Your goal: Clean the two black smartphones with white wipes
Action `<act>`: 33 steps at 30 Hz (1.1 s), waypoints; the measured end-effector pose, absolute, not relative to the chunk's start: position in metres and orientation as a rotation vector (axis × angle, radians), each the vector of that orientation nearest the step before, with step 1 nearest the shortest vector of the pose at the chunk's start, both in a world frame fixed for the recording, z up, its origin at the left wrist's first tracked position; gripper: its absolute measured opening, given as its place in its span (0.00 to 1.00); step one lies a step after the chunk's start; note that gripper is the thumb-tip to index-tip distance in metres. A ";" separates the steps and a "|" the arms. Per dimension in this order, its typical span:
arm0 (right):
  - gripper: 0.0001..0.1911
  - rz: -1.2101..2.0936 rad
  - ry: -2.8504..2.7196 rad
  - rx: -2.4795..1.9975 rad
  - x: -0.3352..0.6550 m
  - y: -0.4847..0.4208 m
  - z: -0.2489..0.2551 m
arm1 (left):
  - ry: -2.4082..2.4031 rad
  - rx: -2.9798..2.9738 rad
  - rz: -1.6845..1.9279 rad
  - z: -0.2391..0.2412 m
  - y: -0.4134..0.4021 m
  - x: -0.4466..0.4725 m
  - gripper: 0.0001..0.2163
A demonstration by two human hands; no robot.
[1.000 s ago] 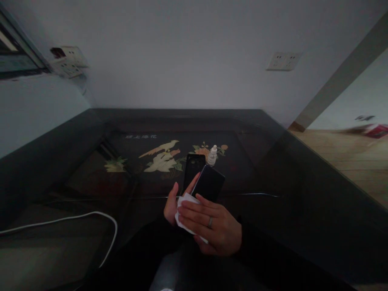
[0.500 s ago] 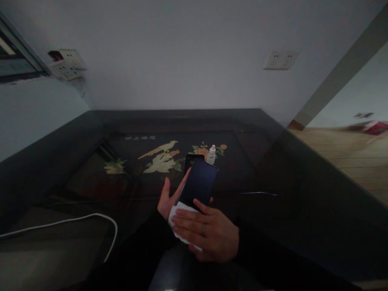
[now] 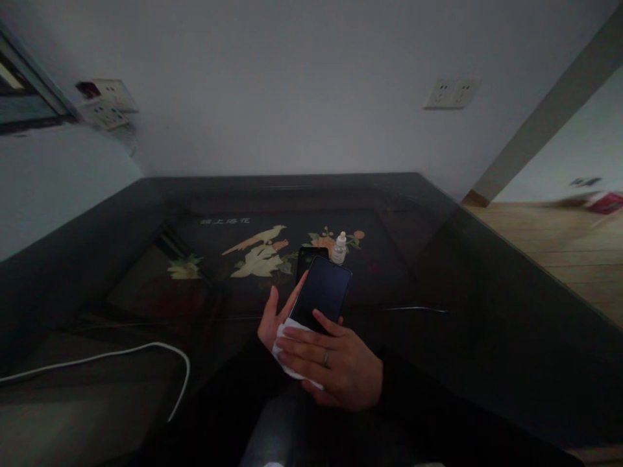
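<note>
A smartphone with a dark screen rests tilted in my left hand, whose thumb and a finger show along its left side; the rest of that hand is hidden beneath. My right hand, with a ring on one finger, presses a folded white tissue flat over the phone's lower end. Just beyond the phone lies a black phone-like object, partly covered by it. A small clear dropper bottle with a white cap stands upright beside that object.
The dark glossy table carries a bird-and-flower picture. A white cable curves across the left side. Wall sockets sit on the wall behind, and wooden floor shows at right.
My right hand and the tissue have shifted slightly up along the phone. My left hand and the phone have moved a little to the right.
</note>
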State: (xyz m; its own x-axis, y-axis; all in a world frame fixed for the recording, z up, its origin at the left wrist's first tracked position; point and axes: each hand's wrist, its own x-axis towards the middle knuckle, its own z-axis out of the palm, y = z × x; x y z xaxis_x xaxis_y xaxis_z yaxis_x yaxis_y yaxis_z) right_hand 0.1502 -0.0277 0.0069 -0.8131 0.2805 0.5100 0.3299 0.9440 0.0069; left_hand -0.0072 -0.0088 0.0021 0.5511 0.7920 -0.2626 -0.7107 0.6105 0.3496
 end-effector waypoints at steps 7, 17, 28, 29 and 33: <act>0.20 -0.190 -2.327 -0.868 0.167 -0.009 0.012 | 0.428 0.225 0.869 -0.006 -0.008 -0.003 0.33; 0.20 -0.151 -2.316 -0.888 0.170 -0.004 0.011 | 0.415 0.256 0.903 -0.003 -0.007 -0.006 0.29; 0.20 -0.143 -2.332 -0.887 0.173 0.000 0.008 | 0.424 0.323 0.973 -0.003 -0.001 -0.008 0.28; 0.21 -0.151 -2.292 -0.927 0.176 0.002 0.008 | 0.427 0.334 0.964 -0.002 -0.002 -0.007 0.28; 0.20 -0.092 -2.490 -0.624 0.164 -0.016 0.004 | 0.477 0.373 0.954 0.002 0.000 -0.012 0.27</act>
State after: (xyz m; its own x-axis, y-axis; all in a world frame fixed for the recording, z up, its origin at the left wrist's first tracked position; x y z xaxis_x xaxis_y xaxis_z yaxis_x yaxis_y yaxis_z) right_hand 0.1640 -0.0159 0.0042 -0.7320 0.4136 0.5413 0.4525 0.8892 -0.0676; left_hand -0.0124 -0.0005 0.0021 0.4893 0.8433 -0.2224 -0.6836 0.5292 0.5026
